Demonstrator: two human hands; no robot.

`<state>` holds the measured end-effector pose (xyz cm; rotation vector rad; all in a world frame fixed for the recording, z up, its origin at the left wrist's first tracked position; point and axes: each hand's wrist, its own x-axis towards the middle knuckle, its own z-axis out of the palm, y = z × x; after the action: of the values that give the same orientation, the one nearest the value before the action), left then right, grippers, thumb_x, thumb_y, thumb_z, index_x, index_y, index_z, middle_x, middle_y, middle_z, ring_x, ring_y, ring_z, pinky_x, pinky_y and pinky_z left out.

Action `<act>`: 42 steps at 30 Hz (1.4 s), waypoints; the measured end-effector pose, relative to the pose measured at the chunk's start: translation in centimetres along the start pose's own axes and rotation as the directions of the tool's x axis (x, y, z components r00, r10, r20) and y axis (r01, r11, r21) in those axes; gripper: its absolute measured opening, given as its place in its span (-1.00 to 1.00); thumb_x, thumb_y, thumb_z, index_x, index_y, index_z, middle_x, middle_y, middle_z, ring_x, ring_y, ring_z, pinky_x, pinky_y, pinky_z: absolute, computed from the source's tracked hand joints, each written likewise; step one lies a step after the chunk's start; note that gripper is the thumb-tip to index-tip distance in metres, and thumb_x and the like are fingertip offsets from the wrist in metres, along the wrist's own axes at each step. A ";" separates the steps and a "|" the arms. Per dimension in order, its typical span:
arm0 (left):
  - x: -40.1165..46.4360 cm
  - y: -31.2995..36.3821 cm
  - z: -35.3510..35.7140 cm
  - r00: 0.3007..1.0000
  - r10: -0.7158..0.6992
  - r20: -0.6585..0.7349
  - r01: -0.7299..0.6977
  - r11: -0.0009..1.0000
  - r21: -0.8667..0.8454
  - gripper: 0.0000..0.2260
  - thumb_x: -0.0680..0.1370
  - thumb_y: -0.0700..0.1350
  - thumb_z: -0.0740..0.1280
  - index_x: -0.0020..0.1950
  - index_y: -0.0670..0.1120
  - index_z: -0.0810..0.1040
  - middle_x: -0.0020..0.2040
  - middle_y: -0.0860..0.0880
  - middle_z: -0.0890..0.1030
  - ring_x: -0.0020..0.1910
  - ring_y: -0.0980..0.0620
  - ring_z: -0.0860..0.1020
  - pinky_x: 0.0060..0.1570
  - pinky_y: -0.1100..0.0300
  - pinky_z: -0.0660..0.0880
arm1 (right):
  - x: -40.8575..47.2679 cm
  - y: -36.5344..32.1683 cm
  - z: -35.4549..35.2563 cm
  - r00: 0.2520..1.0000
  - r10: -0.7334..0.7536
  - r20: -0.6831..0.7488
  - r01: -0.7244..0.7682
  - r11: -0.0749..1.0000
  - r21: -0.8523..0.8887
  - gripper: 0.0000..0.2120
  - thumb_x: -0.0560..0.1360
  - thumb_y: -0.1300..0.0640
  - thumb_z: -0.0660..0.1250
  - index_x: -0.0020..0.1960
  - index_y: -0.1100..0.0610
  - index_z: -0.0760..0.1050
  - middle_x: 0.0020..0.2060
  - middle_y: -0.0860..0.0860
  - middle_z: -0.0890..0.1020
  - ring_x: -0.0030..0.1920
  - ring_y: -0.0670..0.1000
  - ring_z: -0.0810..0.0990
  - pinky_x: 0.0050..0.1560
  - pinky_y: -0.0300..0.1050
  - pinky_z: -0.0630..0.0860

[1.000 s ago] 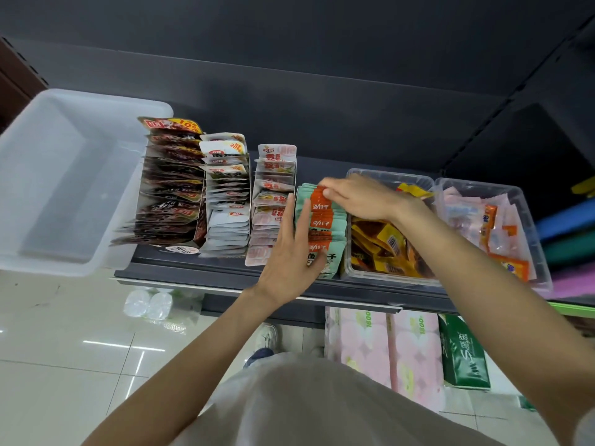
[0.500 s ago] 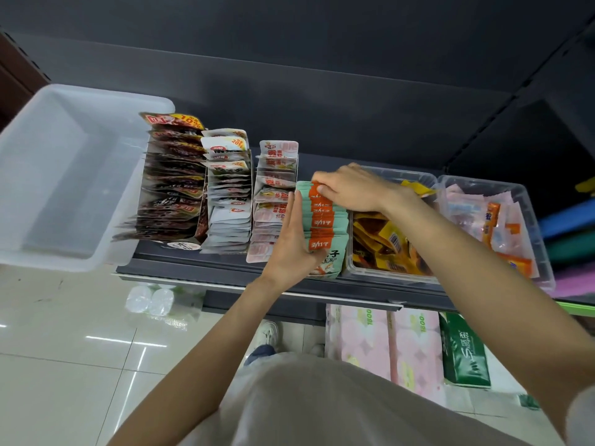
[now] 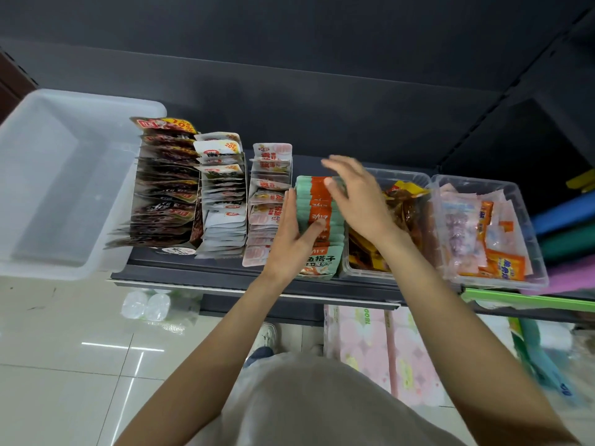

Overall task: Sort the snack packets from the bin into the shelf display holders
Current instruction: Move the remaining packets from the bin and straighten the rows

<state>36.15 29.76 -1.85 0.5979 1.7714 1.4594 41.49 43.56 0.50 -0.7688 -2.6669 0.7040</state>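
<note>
The bin (image 3: 64,188) is seen emptied; four rows are filled; the green row (image 3: 318,226) is steadied by the flat left hand (image 3: 289,239); the right hand (image 3: 357,197) is spread, holding nothing.

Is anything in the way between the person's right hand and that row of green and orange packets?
Nothing visible. The right hand is open just over the far end of the green packets, fingers spread, with no other thing between them. The left hand already rests against the row's left side, thumb across the packets.
</note>
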 end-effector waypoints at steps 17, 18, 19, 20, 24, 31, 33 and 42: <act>1.6 1.0 0.1 0.994 0.107 0.004 -0.105 0.966 0.237 -0.54 0.67 0.01 -0.01 0.55 0.02 -0.03 0.55 0.13 -0.07 0.50 0.23 -0.08 0.34 0.42 -0.08 | -4.1 -2.4 2.7 0.958 0.273 -0.089 -0.263 0.959 0.109 -0.50 0.63 -0.10 -0.05 0.54 0.01 0.08 0.38 0.07 0.28 0.34 -0.01 0.36 0.22 -0.20 0.41; 1.7 0.8 0.1 0.993 0.121 0.012 -0.119 0.950 0.288 -0.54 0.67 0.01 -0.02 0.55 0.00 -0.04 0.55 0.12 -0.10 0.50 0.23 -0.10 0.34 0.42 -0.09 | -3.9 -2.1 2.6 0.964 0.255 -0.068 -0.251 0.966 0.065 -0.51 0.64 -0.09 -0.04 0.53 0.04 0.14 0.40 0.08 0.27 0.37 0.01 0.35 0.24 -0.19 0.40; 1.8 0.5 0.0 0.992 0.128 0.016 -0.126 0.933 0.336 -0.54 0.67 -0.01 -0.02 0.55 -0.03 -0.04 0.56 0.10 -0.11 0.50 0.23 -0.13 0.37 0.40 -0.11 | -3.7 -1.9 2.7 0.969 0.242 -0.043 -0.241 0.970 0.029 -0.50 0.64 -0.08 -0.04 0.52 0.07 0.15 0.44 0.08 0.24 0.42 0.03 0.30 0.29 -0.17 0.36; 2.1 0.3 -0.1 0.990 0.138 0.029 -0.139 0.911 0.388 -0.55 0.68 -0.02 -0.03 0.55 -0.06 -0.03 0.56 0.07 -0.11 0.50 0.22 -0.14 0.41 0.37 -0.12 | -3.6 -1.9 2.7 0.971 0.237 -0.019 -0.237 0.972 0.005 -0.50 0.64 -0.07 -0.03 0.53 0.09 0.12 0.49 0.08 0.18 0.47 0.04 0.22 0.35 -0.16 0.29; 2.4 1.0 -0.4 0.995 0.093 0.017 -0.093 0.934 0.345 -0.56 0.67 0.01 -0.04 0.55 -0.03 0.05 0.56 0.07 -0.05 0.51 0.18 -0.12 0.50 0.13 -0.06 | -3.8 -2.2 2.9 0.949 0.302 0.094 -0.315 0.874 0.370 -0.48 0.64 -0.08 -0.01 0.55 -0.02 -0.04 0.55 -0.05 -0.02 0.53 -0.06 -0.03 0.41 -0.25 0.06; -0.7 1.3 -0.5 0.995 -0.095 0.014 0.096 0.986 -0.134 -0.56 0.66 -0.02 0.05 0.53 0.13 0.03 0.51 0.11 0.19 0.43 0.13 0.24 0.32 0.21 0.27 | -4.9 -2.8 2.5 0.921 0.367 0.133 -0.329 0.547 0.769 -0.49 0.64 -0.10 -0.01 0.55 -0.12 -0.05 0.54 -0.13 0.04 0.51 -0.09 0.08 0.41 -0.18 0.21; -1.1 1.4 -0.2 0.996 -0.091 0.013 0.092 0.986 -0.137 -0.56 0.65 -0.02 0.06 0.53 0.12 0.06 0.50 0.11 0.19 0.44 0.15 0.23 0.35 0.20 0.25 | -5.1 -2.9 2.6 0.919 0.371 0.137 -0.333 0.541 0.772 -0.49 0.64 -0.10 -0.01 0.55 -0.11 -0.04 0.53 -0.13 0.06 0.50 -0.11 0.10 0.33 -0.32 0.22; -1.1 2.5 0.1 0.995 -0.090 -0.042 0.082 0.985 -0.150 -0.62 0.64 -0.01 0.11 0.46 0.14 0.19 0.26 0.21 0.41 0.27 0.18 0.38 0.21 0.25 0.35 | -4.3 -3.3 2.1 0.903 0.409 0.128 -0.371 0.594 0.714 -0.50 0.63 -0.15 -0.09 0.54 -0.11 -0.02 0.54 -0.10 0.05 0.52 -0.07 0.05 0.50 0.06 0.12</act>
<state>36.63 29.63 0.82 0.4073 1.6860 1.5412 42.81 37.98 -0.06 -1.0919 -1.8631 1.6917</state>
